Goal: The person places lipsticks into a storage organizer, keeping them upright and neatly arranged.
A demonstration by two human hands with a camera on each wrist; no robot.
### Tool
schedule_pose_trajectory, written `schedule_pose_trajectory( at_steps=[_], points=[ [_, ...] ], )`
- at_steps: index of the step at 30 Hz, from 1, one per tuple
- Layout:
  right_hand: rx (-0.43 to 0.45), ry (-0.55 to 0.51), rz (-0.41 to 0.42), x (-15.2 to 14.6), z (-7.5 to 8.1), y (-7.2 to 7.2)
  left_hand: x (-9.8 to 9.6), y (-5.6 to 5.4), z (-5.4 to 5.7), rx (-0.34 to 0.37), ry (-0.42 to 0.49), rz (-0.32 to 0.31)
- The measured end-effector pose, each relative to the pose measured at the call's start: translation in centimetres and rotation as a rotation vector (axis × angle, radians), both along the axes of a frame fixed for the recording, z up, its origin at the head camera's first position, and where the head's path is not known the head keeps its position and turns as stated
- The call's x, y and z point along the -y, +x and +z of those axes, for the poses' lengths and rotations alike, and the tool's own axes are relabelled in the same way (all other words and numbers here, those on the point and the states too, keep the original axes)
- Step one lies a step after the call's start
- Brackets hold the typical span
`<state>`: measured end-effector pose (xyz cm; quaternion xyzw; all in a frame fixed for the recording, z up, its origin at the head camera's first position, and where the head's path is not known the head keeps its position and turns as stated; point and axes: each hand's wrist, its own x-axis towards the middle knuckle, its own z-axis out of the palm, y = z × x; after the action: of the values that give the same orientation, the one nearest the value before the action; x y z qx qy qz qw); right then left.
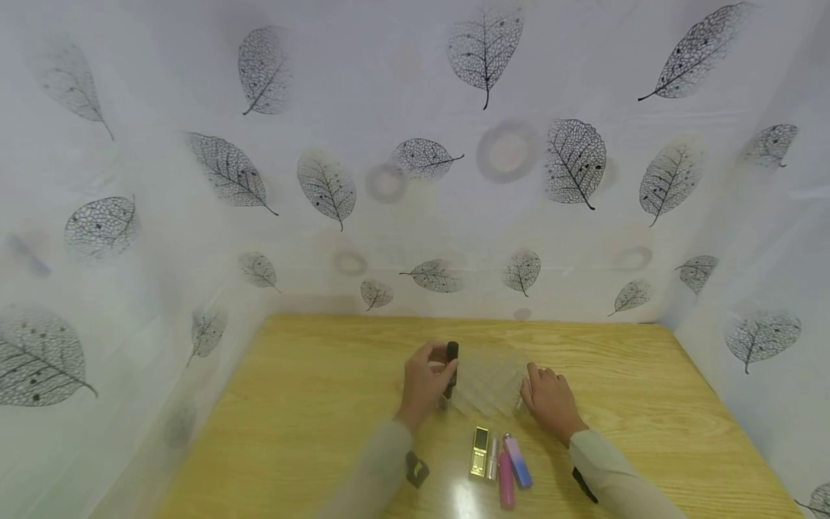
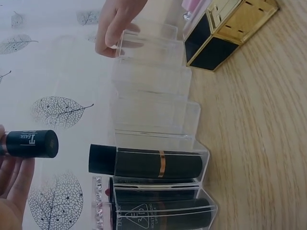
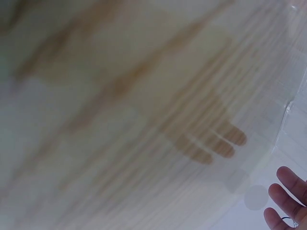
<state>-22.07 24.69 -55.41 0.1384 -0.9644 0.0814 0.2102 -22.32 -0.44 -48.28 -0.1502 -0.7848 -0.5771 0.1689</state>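
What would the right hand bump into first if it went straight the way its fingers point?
Probably the clear stepped holder: the right hand is right at its end, though whether they touch is hard to tell.

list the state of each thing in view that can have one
left hand: gripping the held dark tube
held dark tube: apart from the organizer
organizer: partly filled, toward its left end
gold-banded tube: upright in the organizer
right hand: at the organizer's right end, grip unclear
gold-and-black case: lying on the table
slim clear tube: lying beside that case
pink tube: lying on the table
pink-and-blue tube: lying on the table
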Motion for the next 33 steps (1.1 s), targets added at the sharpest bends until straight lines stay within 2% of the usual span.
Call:
schedule_pose_trajectory(
  at_steps=[16,24,33],
  points=[
    [-0.018,0.004,-0.006,0.0,-0.1,0.0,0.0,-1.4,-0.2,0.112,0.025,0.017],
    [-0.005,0.000,-0.005,0.1,0.2,0.1,-0.1,-1.9,-0.3,0.104,0.019,0.019],
    [0.004,0.003,-0.009,0.0,0.0,0.1,-0.2,-2.6,-0.8,0.059,0.005,0.032]
  ],
)
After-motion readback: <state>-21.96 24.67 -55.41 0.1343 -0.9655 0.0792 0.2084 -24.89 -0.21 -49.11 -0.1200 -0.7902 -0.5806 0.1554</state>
